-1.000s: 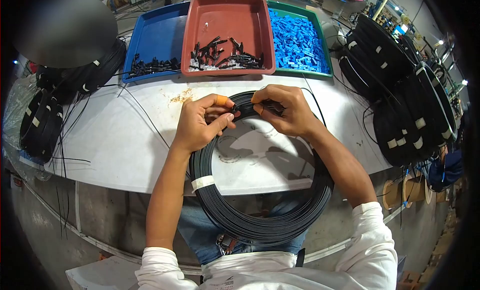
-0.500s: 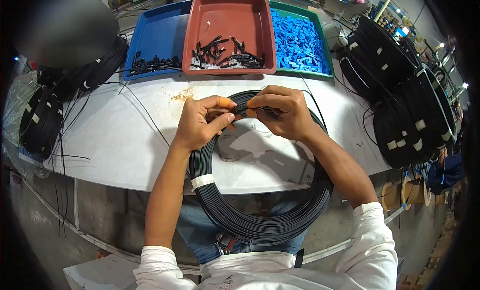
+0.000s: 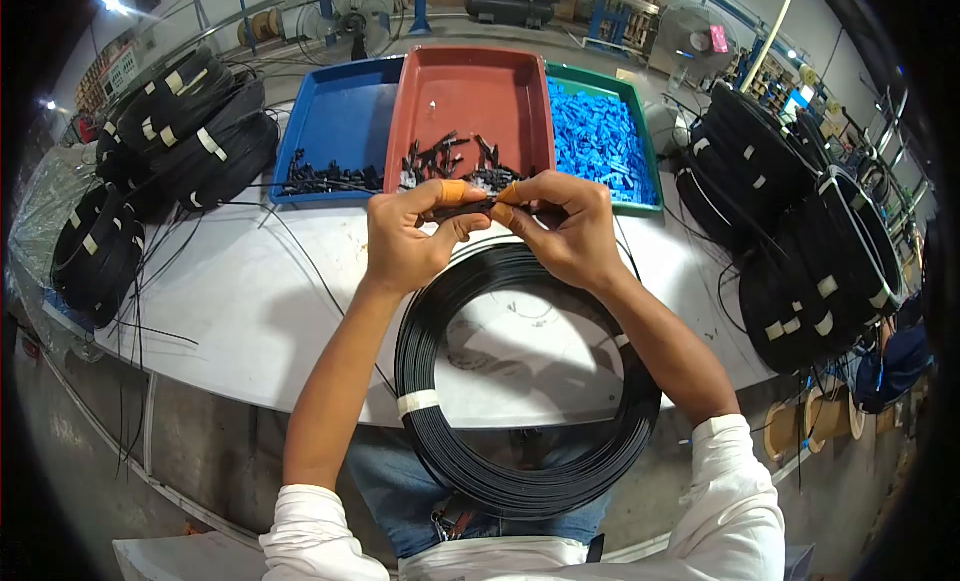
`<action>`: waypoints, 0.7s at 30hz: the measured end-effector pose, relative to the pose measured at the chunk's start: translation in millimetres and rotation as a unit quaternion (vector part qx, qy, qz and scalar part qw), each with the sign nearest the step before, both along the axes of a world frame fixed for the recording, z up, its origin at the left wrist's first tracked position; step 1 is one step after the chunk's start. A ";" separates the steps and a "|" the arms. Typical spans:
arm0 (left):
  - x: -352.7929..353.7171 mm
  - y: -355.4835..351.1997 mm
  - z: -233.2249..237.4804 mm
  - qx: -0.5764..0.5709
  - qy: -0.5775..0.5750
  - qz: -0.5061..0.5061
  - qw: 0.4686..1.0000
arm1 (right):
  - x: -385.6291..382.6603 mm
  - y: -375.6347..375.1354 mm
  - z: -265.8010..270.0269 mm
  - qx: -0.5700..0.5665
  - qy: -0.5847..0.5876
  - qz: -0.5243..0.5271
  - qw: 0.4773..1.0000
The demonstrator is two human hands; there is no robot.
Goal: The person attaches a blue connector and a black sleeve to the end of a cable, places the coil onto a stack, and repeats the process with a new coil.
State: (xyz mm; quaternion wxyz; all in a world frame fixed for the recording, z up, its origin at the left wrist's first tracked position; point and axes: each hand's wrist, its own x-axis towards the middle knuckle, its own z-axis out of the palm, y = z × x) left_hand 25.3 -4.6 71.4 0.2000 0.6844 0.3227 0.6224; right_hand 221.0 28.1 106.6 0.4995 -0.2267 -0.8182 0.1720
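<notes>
My left hand (image 3: 410,226) and my right hand (image 3: 565,226) meet over the table, in front of the trays. Both are closed in a pinch, with orange wraps on some fingers. Between the fingertips runs a thin black cable (image 3: 488,204); its end is mostly hidden, and any small part on it cannot be made out. Below the hands lies a large coil of black cable (image 3: 425,431), bound with white tape, overhanging the table's front edge above my lap.
Behind my hands stand a blue tray (image 3: 340,111) and a red tray (image 3: 470,91) with small black parts, and a green tray (image 3: 650,171) of blue pieces. Taped black coils (image 3: 215,146) pile up left, more coils (image 3: 820,271) right. Loose cable strands cross the white table (image 3: 250,311).
The view has tilted up, showing more of the room. My hands have risen off the coil's far rim toward the red tray and come closer together, fingertips now meeting at the cable.
</notes>
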 end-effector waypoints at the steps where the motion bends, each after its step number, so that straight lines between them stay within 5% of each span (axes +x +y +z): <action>1: 0.3 1.9 -4.3 0.004 0.001 0.000 1.000 | -0.8 1.0 -3.1 -0.041 0.007 0.010 0.999; 4: 3.4 0.2 -21.9 0.073 0.020 0.071 0.995 | 3.2 -0.8 -8.0 -0.088 0.006 0.036 0.995; 13: 11.9 -14.8 -24.2 0.114 0.021 0.056 0.992 | 22.6 -16.8 1.1 -0.268 -0.027 0.120 0.955; 21: 9.8 -14.1 -23.9 0.184 0.053 0.071 0.979 | 23.5 -21.0 -2.3 -0.274 -0.029 0.134 0.952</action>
